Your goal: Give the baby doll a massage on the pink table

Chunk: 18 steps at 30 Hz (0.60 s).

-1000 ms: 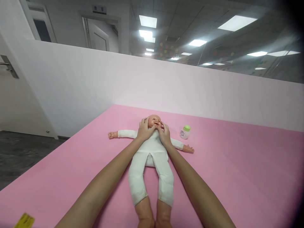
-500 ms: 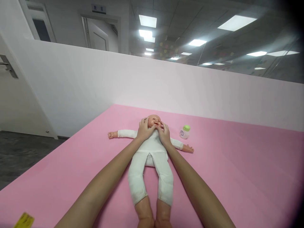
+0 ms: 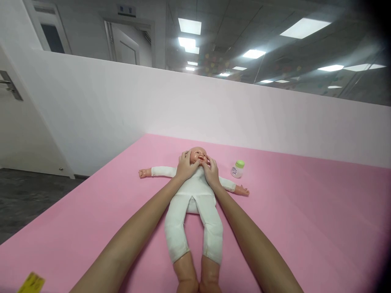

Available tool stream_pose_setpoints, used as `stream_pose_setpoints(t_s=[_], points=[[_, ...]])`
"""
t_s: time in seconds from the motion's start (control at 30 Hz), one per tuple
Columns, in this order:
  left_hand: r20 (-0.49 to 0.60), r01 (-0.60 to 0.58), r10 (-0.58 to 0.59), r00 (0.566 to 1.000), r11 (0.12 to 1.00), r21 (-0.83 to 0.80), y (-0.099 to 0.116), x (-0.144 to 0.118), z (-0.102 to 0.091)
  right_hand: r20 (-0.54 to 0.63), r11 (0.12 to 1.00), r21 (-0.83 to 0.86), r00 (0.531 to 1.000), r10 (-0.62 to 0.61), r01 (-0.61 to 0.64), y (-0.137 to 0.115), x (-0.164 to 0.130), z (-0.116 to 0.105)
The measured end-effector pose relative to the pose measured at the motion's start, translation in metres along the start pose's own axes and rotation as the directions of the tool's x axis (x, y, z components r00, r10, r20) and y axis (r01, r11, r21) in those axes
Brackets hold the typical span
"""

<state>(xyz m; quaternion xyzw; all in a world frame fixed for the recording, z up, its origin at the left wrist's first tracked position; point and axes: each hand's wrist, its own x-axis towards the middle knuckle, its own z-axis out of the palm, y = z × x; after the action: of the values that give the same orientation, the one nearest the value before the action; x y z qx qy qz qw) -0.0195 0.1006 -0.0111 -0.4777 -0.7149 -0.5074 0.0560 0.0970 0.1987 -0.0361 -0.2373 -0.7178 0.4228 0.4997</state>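
Note:
A baby doll [image 3: 195,189] with a white cloth body and hard plastic head, hands and legs lies on its back on the pink surface [image 3: 275,228], its arms stretched out. Around one side of its head curves my left hand [image 3: 185,166], thumb at the chin. My right hand [image 3: 211,171] cups the other side, its thumb close to the doll's mouth. Between them the two hands hold the head, and some fingertips are hidden behind it. To the right of the doll's head stands a small clear bottle [image 3: 237,170] with a green cap.
A low white wall [image 3: 244,114] runs behind the pink surface and along its left. A white door with a metal handle [image 3: 11,86] is at far left. At the near left corner lies a yellow label [image 3: 31,283].

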Motion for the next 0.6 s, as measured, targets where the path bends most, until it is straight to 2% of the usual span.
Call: stream_pose_setpoints(t_s=[0.6], points=[[0.004, 0.002, -0.002, 1.000, 1.000, -0.010, 0.0018, -0.0008, -0.0018, 0.000, 1.000, 0.011, 1.000, 0.027, -0.027, -0.0039, -0.0006, 0.0003]])
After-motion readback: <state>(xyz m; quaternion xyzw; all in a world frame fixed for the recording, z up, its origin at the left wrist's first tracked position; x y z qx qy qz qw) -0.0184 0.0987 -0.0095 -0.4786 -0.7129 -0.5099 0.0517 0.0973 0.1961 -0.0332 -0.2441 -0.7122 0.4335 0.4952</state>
